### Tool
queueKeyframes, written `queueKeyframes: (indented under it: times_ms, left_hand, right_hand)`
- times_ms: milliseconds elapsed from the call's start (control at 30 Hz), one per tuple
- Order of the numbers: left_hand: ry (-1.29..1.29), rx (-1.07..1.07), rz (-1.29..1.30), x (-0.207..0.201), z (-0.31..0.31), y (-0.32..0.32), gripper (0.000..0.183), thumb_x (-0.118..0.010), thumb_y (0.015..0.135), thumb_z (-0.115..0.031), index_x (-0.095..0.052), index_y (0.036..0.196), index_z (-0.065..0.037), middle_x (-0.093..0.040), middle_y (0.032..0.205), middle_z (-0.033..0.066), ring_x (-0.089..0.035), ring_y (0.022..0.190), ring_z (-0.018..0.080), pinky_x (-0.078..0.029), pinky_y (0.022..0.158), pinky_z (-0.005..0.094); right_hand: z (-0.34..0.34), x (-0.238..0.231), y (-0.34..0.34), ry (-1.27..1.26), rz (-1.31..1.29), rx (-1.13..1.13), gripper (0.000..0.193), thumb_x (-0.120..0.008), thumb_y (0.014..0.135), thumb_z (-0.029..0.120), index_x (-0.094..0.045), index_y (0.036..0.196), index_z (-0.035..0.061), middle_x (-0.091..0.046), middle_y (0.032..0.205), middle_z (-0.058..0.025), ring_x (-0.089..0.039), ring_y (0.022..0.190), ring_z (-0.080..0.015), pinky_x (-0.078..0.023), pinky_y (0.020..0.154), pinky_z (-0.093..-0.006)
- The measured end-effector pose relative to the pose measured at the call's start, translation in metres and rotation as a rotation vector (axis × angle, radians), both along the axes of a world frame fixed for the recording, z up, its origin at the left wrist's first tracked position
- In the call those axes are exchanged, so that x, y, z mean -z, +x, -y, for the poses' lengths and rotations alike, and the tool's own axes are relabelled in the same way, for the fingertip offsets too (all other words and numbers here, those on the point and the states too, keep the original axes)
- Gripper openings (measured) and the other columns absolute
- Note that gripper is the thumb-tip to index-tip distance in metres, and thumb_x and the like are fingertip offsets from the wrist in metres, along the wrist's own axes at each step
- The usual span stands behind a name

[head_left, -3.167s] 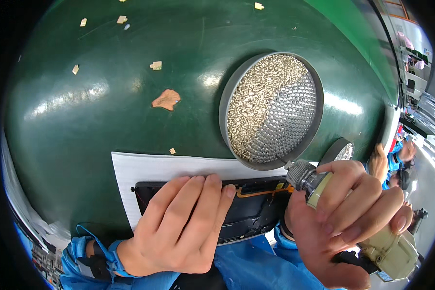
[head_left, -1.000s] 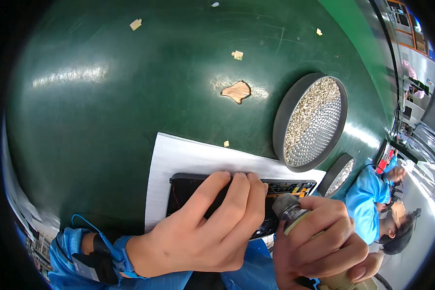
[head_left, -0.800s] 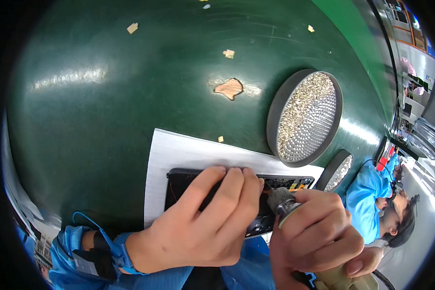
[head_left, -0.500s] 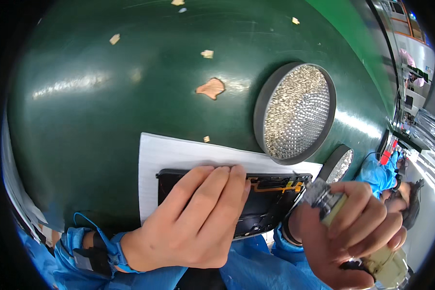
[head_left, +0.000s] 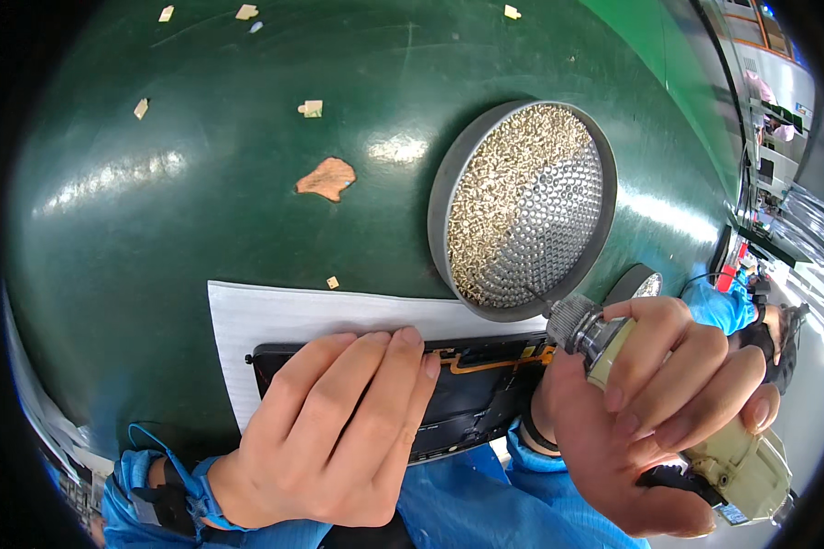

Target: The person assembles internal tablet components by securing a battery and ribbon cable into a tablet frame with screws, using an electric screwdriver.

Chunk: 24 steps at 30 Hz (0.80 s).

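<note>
The right hand [head_left: 673, 393] is wrapped round a screwdriver [head_left: 597, 337], pointing up-left at the dish [head_left: 440, 197]. The left hand [head_left: 334, 430] (gripping? can't tell) touches a black case [head_left: 471, 403], long side-to-side.

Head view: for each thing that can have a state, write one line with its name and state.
Left hand: over the device, fingers bent
Right hand: closed round the screwdriver
Screwdriver: held tilted, bit at the large tray's near edge
Device: open, insides showing
Large tray: partly covered
Screws: loose, heaped toward its left
Small tray: partly hidden
Paper: flat, under the device
</note>
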<state>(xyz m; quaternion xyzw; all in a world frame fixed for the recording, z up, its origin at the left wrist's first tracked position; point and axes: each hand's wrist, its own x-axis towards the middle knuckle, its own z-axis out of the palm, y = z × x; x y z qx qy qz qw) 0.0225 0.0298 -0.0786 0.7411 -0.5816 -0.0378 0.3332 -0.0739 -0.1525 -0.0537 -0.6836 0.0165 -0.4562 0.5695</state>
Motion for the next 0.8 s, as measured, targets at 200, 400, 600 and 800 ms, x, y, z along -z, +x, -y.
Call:
queueKeyframes:
  times_ms: [200,400,600,800]
  left_hand:
    - [0.006,0.007,-0.009,0.001,0.001,-0.001,0.018,-0.077,0.086,-0.008,-0.080,0.097,0.005,-0.076,0.106,0.0149,-0.070,0.098,0.0274,-0.059,0.083,0.0390]
    - [0.011,0.001,-0.005,-0.001,-0.001,-0.002,0.018,-0.077,0.085,-0.008,-0.079,0.097,0.006,-0.076,0.107,0.0154,-0.070,0.099,0.0277,-0.060,0.084,0.0396]
    - [0.041,0.008,-0.092,-0.005,-0.007,0.001,0.027,-0.081,0.078,-0.010,-0.081,0.103,0.000,-0.071,0.119,0.0156,-0.066,0.105,0.0313,-0.056,0.087,0.0419]
    - [-0.051,-0.109,-0.192,0.010,-0.002,-0.004,0.037,-0.092,0.069,-0.008,-0.079,0.101,0.003,-0.069,0.115,0.0109,-0.064,0.103,0.0306,-0.054,0.087,0.0416]
  right_hand:
    - [-0.003,0.004,0.006,0.008,-0.016,0.019,0.061,-0.066,0.102,0.057,-0.042,0.127,0.0059,-0.050,0.085,0.0036,-0.050,0.067,-0.0115,-0.049,0.080,-0.0447]
    - [-0.001,-0.003,0.005,0.003,-0.082,-0.057,0.062,-0.067,0.101,0.055,-0.044,0.129,0.0045,-0.051,0.086,0.0034,-0.049,0.066,-0.0119,-0.048,0.078,-0.0442]
    - [-0.035,-0.029,-0.035,0.130,-0.154,0.336,0.048,-0.072,0.084,-0.004,-0.044,0.121,0.0072,-0.049,0.062,0.0032,-0.047,0.045,-0.0145,-0.049,0.056,-0.0329]
    - [-0.027,-0.012,-0.003,0.010,-0.031,-0.285,0.077,-0.068,0.102,0.054,-0.038,0.148,-0.0003,-0.053,0.099,-0.0050,-0.052,0.070,-0.0157,-0.046,0.055,-0.0326]
